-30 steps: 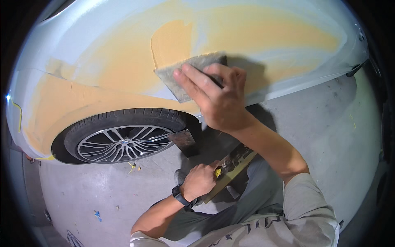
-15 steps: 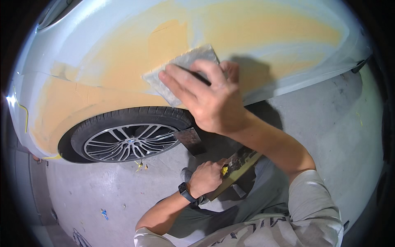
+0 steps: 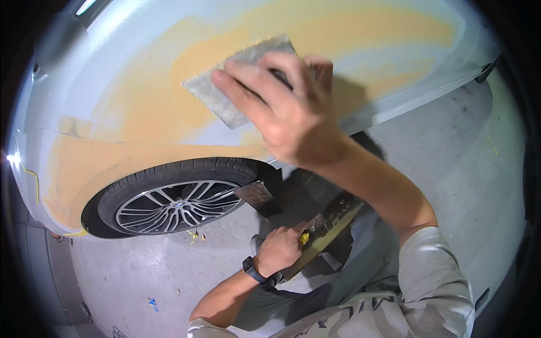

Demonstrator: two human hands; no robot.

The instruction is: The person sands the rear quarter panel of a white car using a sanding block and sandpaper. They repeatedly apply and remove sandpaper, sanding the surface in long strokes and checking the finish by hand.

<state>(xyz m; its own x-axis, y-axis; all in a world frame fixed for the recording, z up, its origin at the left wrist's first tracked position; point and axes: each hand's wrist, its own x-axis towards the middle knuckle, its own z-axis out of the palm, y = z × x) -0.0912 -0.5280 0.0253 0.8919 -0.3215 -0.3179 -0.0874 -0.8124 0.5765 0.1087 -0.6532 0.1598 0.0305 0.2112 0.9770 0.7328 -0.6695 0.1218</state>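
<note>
My right hand is closed on a flat grey metal putty spreader, fingers spread across its back. The blade lies tilted against a pale car body panel, over patches of orange-yellow filler. Lower down, my left hand, with a dark watch on its wrist, grips the end of a long board. Dark, smeared material and a small yellow lump show on that board beside the fingers. A second squarish metal plate stands out between the left hand and the wheel; what supports it is unclear.
Beneath the panel is a wheel with a multi-spoke rim inside the arch. Yellow tape runs along the car's left end. A blue scrap and other bits lie on the grey floor. My legs are folded under the board.
The view has shifted, so the car and wheel sit lower in it. My right hand and the spreader have moved up the panel over the filler. The left hand keeps its grip.
</note>
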